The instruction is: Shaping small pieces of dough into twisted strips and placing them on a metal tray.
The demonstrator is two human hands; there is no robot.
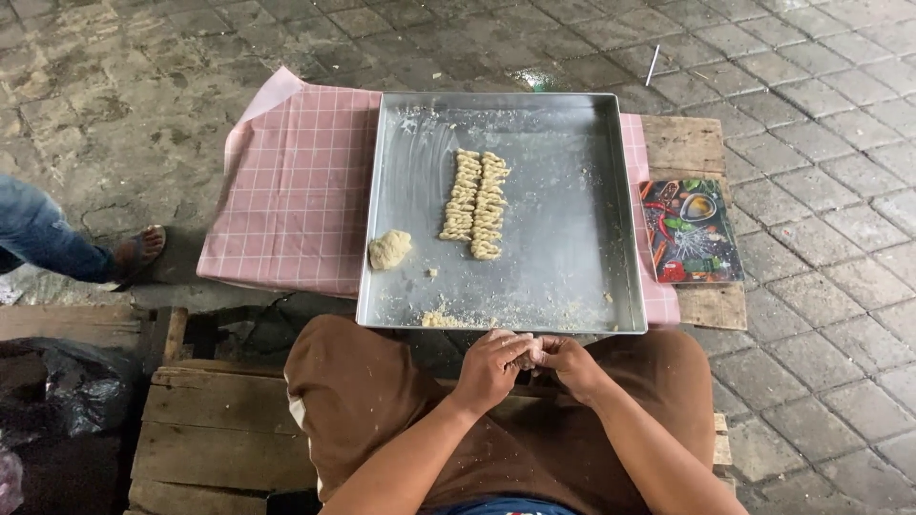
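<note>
My left hand point(489, 367) and my right hand point(569, 363) meet just below the near rim of a square metal tray point(582, 238), fingers pinched together on a small piece of dough point(528, 360) that is mostly hidden between them. On the tray lie two long rows of ridged dough pieces point(475, 205), side by side. A lump of dough point(389, 249) rests near the tray's left edge. Crumbs point(441, 319) are scattered along the near rim.
The tray sits on a pink checked cloth point(296, 191) over a low wooden table point(682, 143). A small colourful printed board point(689, 232) lies right of the tray. Another person's leg and sandalled foot point(134, 253) stand at left. Wooden pallet point(205, 420) beneath me, black bag point(57, 391) at lower left.
</note>
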